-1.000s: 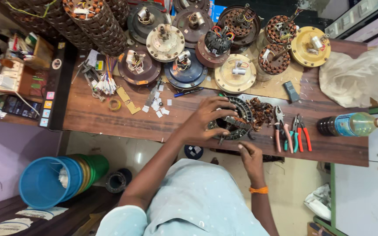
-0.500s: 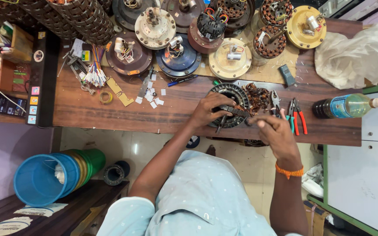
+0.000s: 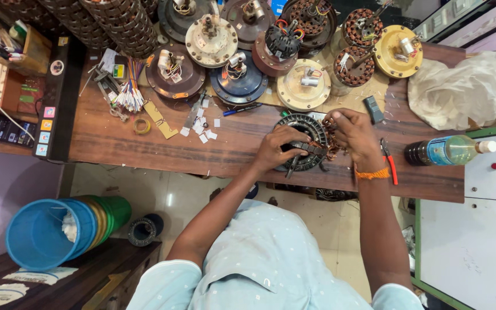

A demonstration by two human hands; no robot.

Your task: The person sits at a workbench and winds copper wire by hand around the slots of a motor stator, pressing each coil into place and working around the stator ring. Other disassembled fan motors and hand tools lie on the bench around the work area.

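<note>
A dark round stator ring (image 3: 304, 139) lies flat near the front edge of the wooden bench (image 3: 116, 140); the left hand (image 3: 275, 149) has its fingers curled down onto the ring's near left side. The right hand (image 3: 352, 133) pinches the coppery winding (image 3: 333, 143) at the ring's right rim with bent fingertips. Just right lie red-handled pliers (image 3: 390, 162) and a bottle (image 3: 449, 151), and motor housings (image 3: 239, 80) crowd the far side.

wooden bench (image 3: 116, 140), fan motors (image 3: 210, 40), wire bundle (image 3: 128, 95), tape roll (image 3: 141, 126), plastic bag (image 3: 463, 89), bottle (image 3: 449, 151), blue bucket (image 3: 44, 234)
</note>
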